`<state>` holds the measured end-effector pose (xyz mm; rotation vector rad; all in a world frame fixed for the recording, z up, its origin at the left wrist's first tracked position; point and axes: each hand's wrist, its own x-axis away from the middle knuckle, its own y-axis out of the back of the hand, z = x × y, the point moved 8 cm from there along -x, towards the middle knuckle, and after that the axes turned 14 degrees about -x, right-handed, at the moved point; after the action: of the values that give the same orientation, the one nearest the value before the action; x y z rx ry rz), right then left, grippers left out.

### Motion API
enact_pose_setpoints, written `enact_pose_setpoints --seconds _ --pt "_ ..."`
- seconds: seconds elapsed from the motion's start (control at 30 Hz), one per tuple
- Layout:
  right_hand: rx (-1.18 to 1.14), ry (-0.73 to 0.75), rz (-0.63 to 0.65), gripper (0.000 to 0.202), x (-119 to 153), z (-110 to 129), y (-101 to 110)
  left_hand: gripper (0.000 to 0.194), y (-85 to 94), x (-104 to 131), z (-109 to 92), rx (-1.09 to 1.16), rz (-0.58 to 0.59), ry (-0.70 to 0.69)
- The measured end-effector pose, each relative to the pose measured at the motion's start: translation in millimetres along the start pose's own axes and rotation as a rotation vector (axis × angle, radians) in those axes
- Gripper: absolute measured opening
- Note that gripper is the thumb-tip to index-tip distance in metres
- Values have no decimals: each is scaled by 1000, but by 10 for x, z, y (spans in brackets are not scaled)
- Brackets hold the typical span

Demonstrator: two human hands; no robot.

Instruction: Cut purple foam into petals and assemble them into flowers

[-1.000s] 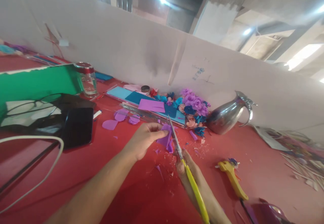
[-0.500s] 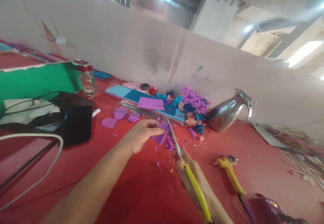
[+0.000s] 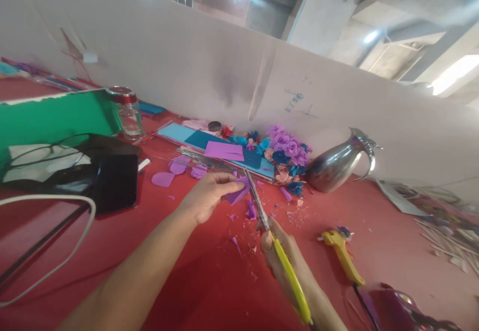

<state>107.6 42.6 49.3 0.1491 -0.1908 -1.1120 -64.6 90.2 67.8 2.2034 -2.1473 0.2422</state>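
Note:
Between the thumb and fingers of my left hand is a small piece of purple paper. My right hand is closed on scissors with yellow handles. Their blades point away from me, right beside the paper's right edge; whether they touch it I cannot tell. Purple paper scraps lie on the red table below the blades. Several cut purple petals rest to the left of my left hand. Behind the hands, a purple sheet lies on blue sheets.
Paper flowers are heaped near the wall, beside a metal jug. A yellow glue gun lies at right. To the left are a black phone, a glass jar, a white cable and a green board.
The purple paper in my left hand has turned and shows a smaller, squarer outline. Both hands keep nearly the same place, and the view has shifted slightly.

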Motion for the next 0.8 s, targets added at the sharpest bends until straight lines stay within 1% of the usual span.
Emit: enact_pose_setpoints --seconds 0.13,0.23,0.4,0.57,0.8 --pt "6 -10 -16 55 -12 -13 8 16 54 4 -41 77 -43 -18" --pt "9 -9 0 54 -9 -6 40 15 85 17 -64 68 -42 -12" --pt "49 -36 113 46 27 34 58 11 72 16 -33 -50 -5 5" --pt "74 -23 187 44 38 62 21 8 34 10 -27 -72 29 -10" --pt "95 10 142 41 25 71 42 5 57 26 -64 -135 -21 -39"
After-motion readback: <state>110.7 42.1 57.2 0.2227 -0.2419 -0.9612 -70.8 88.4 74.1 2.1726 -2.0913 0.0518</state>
